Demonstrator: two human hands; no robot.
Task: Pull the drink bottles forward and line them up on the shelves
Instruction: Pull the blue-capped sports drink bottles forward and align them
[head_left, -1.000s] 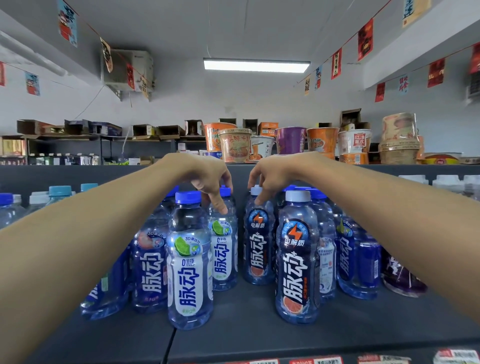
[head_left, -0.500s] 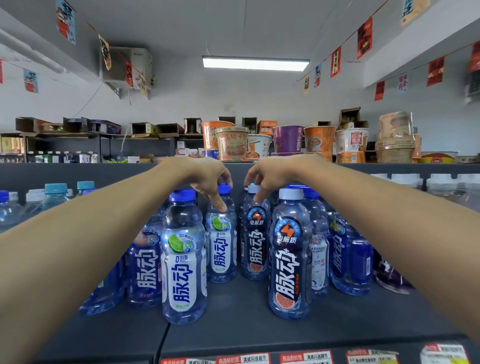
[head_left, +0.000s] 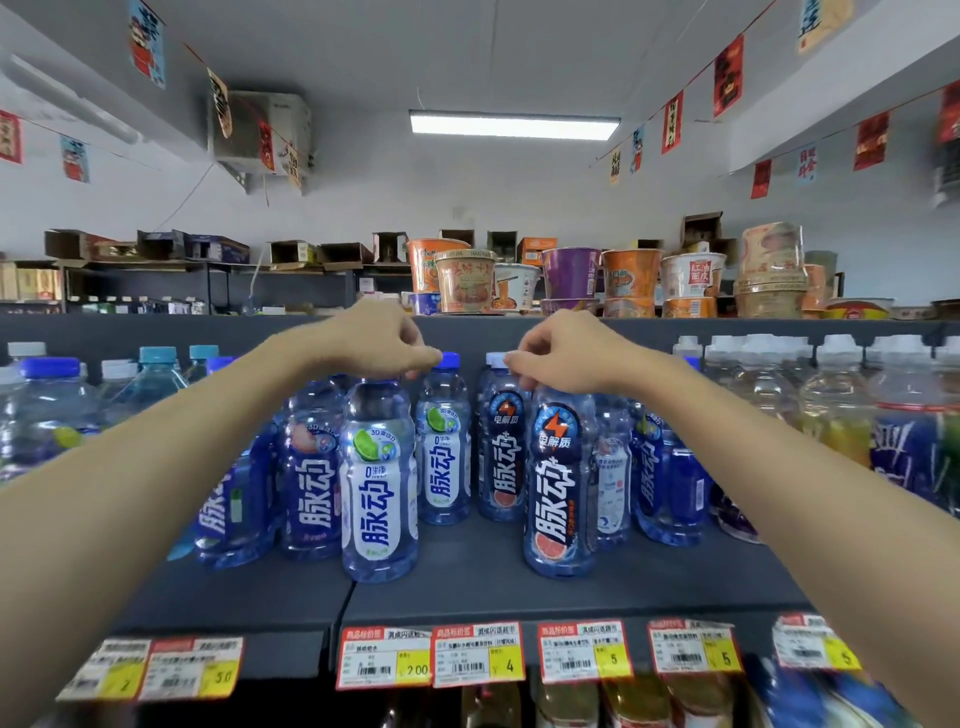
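Both arms reach up to the middle of the frame, each hand over its own row of drink bottles on the dark shelf (head_left: 467, 582). The left hand (head_left: 374, 345) has its fingers bunched together at the blue cap of the second lime bottle (head_left: 444, 447), which stands behind the front lime bottle (head_left: 379, 478); it appears to pinch that cap, though the hand hides much of the contact. The right hand (head_left: 563, 358) is likewise closed at the white cap of the second grapefruit bottle (head_left: 501, 452), behind the front grapefruit bottle (head_left: 558, 478). Gripping at the caps probably lets each rear bottle slide forward past its neighbours. Both front bottles stand near the shelf edge, above the price tags (head_left: 431, 654).
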